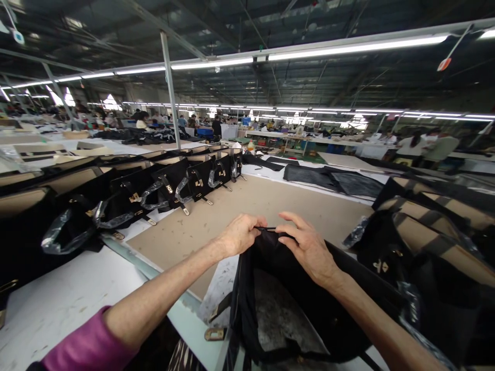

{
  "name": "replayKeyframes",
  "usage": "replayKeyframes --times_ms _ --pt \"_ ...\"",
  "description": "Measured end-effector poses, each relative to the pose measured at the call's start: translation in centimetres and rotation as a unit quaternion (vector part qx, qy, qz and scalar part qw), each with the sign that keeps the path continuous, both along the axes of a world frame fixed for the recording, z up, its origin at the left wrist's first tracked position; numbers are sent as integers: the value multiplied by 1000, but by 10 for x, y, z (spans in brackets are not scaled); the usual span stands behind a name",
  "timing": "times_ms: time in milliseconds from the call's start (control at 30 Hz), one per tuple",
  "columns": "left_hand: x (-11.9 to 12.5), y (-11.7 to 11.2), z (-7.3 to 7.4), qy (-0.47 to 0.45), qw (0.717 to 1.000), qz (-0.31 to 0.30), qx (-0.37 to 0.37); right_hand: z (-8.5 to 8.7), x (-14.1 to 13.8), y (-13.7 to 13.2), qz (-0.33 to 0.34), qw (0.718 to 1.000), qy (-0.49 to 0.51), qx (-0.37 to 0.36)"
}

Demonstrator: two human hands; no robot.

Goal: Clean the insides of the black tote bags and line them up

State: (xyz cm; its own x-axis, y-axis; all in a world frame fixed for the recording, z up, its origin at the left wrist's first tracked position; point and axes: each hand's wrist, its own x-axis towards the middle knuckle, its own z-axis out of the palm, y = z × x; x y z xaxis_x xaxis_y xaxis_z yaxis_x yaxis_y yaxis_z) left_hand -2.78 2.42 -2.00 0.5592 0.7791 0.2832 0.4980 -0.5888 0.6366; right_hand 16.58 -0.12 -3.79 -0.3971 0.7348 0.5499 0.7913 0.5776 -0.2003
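Note:
A black handbag (243, 304) stands open in front of me at the table's near edge, its mouth facing up and a greyish inside surface showing. At the bag's far rim, the thumb and fingers of my left hand (238, 236) pinch the dark edge. Just to the right, my right hand (311, 252) holds the same rim between thumb and fingers, with the index finger raised. A gold clasp plate (215, 334) on a strap hangs out at the bag's lower left. The bag's right side is partly hidden by my right forearm.
Rows of black handbags (154, 183) with gold clasps and plastic-wrapped handles line the left. More black handbags (421, 247) crowd the right. A beige board (216, 211) covers the table, with flat black pieces (332, 178) behind it. Several people are farther off.

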Motion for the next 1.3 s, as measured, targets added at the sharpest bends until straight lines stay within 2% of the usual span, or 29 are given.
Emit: replayKeyframes --times_ms 367,700,1033,1300 --pt "1 -3 -1 20 999 20 31 -3 -6 0 -1 1000 -2 19" --pt "0 -3 -4 41 997 43 50 -5 -9 -1 25 997 -9 68" --pt "0 -4 -3 38 997 40 52 -4 -2 6 -8 998 6 56" --pt "-1 -4 -1 32 999 21 29 2 15 4 -12 995 -93 38"
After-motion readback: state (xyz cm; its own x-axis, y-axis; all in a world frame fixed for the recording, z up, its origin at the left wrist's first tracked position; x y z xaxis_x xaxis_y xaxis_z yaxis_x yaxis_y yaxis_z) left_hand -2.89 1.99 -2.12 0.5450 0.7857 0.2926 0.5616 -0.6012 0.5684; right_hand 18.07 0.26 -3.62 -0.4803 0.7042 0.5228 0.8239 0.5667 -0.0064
